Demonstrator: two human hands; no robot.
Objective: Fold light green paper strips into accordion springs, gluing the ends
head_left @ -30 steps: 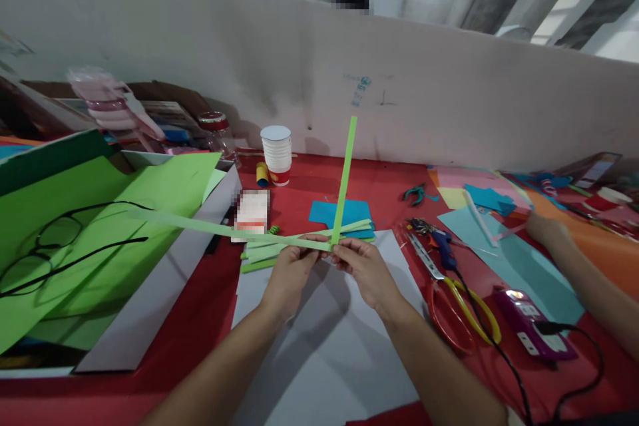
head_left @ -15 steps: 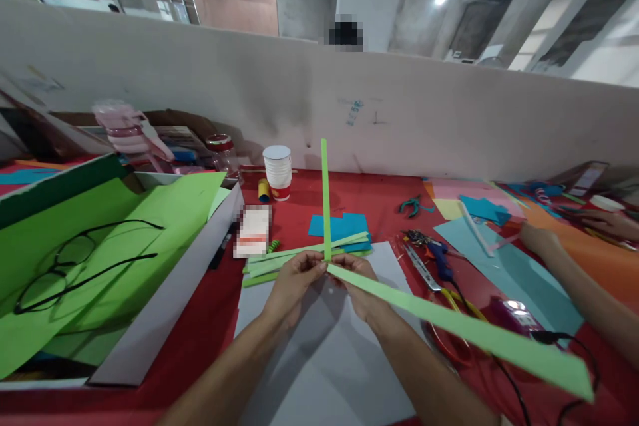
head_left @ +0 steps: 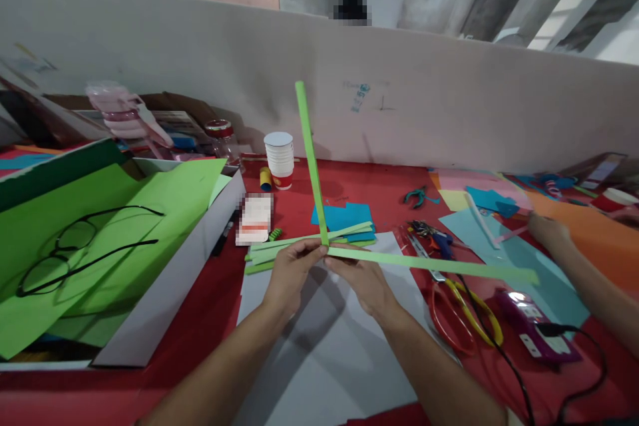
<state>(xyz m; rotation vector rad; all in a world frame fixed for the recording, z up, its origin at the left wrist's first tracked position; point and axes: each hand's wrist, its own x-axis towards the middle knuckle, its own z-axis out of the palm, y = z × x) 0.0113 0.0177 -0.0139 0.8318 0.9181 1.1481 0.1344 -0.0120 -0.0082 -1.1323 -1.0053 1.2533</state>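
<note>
My left hand point(head_left: 292, 276) pinches the corner where two green paper strips meet. One bright green strip point(head_left: 311, 163) rises from that corner and leans left at its top. The paler green strip point(head_left: 429, 262) stretches right, past my other hand. My right hand point(head_left: 367, 283) has its fingertips closed at the same corner; its inner fingers are partly hidden. Under my hands lies white paper point(head_left: 324, 353). Just beyond, several cut green strips point(head_left: 269, 251) rest on it, beside blue paper pieces point(head_left: 337, 217).
Left stands a box point(head_left: 164, 293) with green sheets and glasses point(head_left: 62, 253). Scissors point(head_left: 479, 309), a glue gun point(head_left: 442, 243) and a corded purple device point(head_left: 536, 329) lie right. Another person's arm point(head_left: 584, 273) reaches in there. Stacked paper cups point(head_left: 279, 160) stand near the wall.
The upright strip now leans left and stands higher in view. The other strip has swung from pointing toward me to pointing right, nearly level. Both hands stay at the corner.
</note>
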